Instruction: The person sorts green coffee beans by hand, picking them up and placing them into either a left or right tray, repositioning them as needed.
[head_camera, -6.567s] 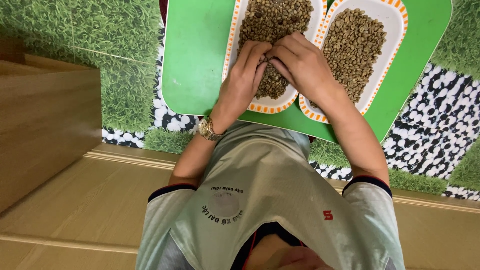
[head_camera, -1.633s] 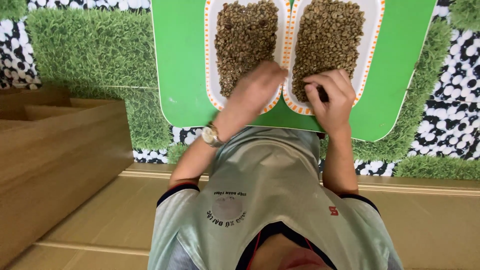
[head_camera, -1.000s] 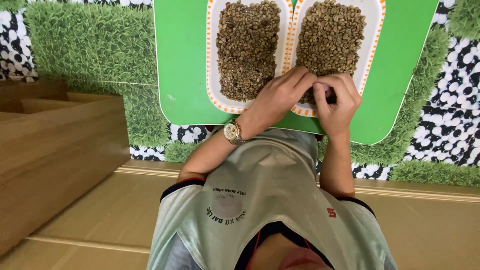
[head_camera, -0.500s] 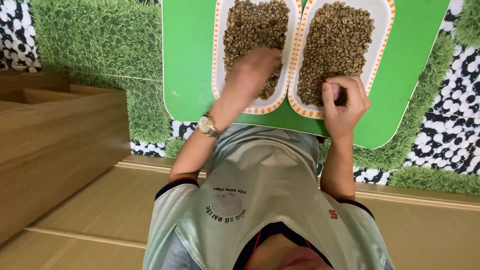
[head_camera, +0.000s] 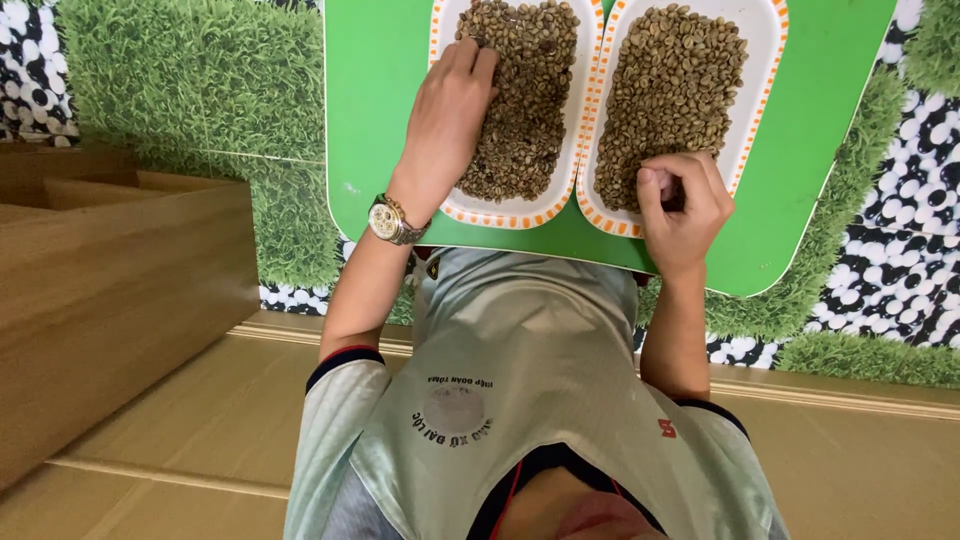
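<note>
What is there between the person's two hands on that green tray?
In the head view, between the left hand and the right hand lie the darker beans, the two dishes' touching orange-edged rims, and the paler beans.

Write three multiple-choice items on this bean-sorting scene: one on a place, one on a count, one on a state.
1. Where does the left hand rest?
A. On the beans in the left dish
B. On the wooden box
C. On the pebble-print floor

2. How many white dishes with orange-dashed rims sit on the green tray?
A. One
B. Two
C. Four

3. How is the right hand held?
A. Flat, palm down
B. Fingers curled in, loosely closed
C. Spread wide open

Answers:
1 A: its fingers lie on the beans of the left dish.
2 B: the left dish and the right dish stand side by side.
3 B: the fingers bend toward the palm at the right dish's near end.
</note>
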